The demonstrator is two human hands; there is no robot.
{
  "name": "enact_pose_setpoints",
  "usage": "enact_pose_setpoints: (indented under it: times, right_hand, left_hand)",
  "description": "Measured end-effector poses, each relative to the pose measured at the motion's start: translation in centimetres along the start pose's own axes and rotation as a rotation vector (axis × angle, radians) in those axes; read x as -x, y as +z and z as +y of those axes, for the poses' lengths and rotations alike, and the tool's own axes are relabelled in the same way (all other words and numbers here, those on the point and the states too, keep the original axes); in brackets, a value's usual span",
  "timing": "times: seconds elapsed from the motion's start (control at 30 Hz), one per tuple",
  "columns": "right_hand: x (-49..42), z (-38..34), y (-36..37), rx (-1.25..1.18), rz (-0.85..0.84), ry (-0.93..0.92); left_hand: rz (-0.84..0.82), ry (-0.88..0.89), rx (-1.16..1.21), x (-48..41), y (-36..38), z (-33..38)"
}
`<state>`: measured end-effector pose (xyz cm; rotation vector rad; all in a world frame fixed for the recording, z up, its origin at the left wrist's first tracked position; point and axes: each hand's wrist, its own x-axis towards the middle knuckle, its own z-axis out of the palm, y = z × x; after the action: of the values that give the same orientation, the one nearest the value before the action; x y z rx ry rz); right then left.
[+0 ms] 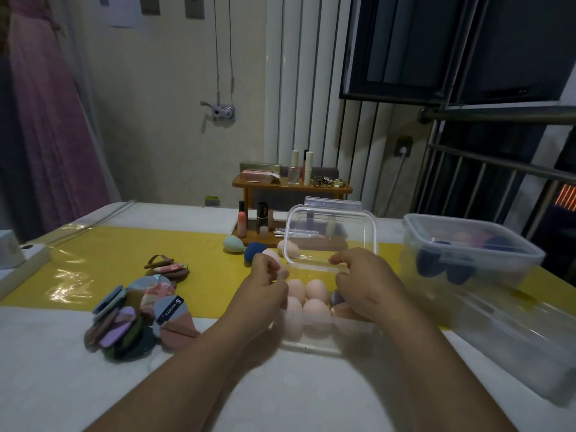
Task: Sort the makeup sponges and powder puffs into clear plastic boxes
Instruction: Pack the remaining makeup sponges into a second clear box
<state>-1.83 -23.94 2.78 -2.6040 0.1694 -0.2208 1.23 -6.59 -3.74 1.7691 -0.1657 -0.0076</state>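
A clear plastic box [324, 338] stands in front of me with several pink egg-shaped sponges [316, 293] inside. Both hands hold its clear lid [332, 226], which is tilted up above the box's far side. My left hand [265, 285] pinches the lid's near left corner. My right hand [366, 285] grips the near edge on the right. Loose sponges lie beyond the box: a teal sponge [233, 244], a dark blue sponge [253, 251] and a pink sponge [288, 248]. A pile of coloured powder puffs [134, 316] lies to the left.
A second clear box [467, 244] holding dark blue sponges stands at the right, with another clear container [517, 335] in front of it. A wooden shelf [291, 185] with cosmetics stands behind. A yellow cloth strip [109, 260] crosses the white table.
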Motion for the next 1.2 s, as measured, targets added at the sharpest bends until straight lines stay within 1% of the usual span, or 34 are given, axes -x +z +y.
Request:
enact_pose_setpoints:
  times: [0.1,0.17,0.2,0.27,0.33,0.43,0.6,0.67,0.8,1.1,1.17,1.2]
  right_hand:
    - [-0.3,0.2,0.7,0.050,-0.011,0.012]
    - [-0.4,0.2,0.8,0.059,-0.011,0.029]
    - [-0.4,0.1,0.8,0.062,-0.018,0.038]
    - [-0.4,0.1,0.7,0.062,-0.026,0.050]
    - [-0.4,0.1,0.6,0.062,-0.027,0.064]
    - [-0.5,0.2,0.5,0.067,-0.031,0.072]
    - [-0.8,0.5,0.8,0.057,-0.022,0.054]
    - [-0.9,0.7,0.9,0.061,-0.019,0.033]
    - [-1.3,1.1,1.2,0.069,-0.013,0.010]
    - [-1.0,1.0,1.0,0.005,-0.010,0.021]
    - [-0.8,1.0,1.0,-0.036,-0.005,0.011]
    - [-0.8,1.1,1.0,-0.061,-0.007,0.008]
  left_hand:
    - [-0.003,-0.092,0.178,-0.3,0.0,-0.1]
    - [0.037,-0.130,0.200,-1.0,-0.2,0.0]
    - [0.053,-0.134,0.154,-1.6,-0.5,0.0]
    - [0.059,-0.139,-0.035,-2.7,-1.3,0.2]
    - [0.023,-0.169,-0.213,-3.5,-1.9,0.1]
    - [-0.011,-0.170,-0.389,-4.4,-2.0,-0.2]
    - [-0.060,-0.167,-0.618,-6.6,-1.4,-0.8]
    - [-0.080,-0.167,-0.665,-7.2,-1.0,-0.9]
    - [-0.034,-0.145,-0.550,-7.5,-1.0,-1.5]
    - [0.281,-0.035,-0.141,-3.1,-1.8,0.7]
    - [0.305,0.008,-0.016,-1.9,-1.6,1.8]
    - [0.284,0.048,0.049,-1.3,-1.3,2.4]
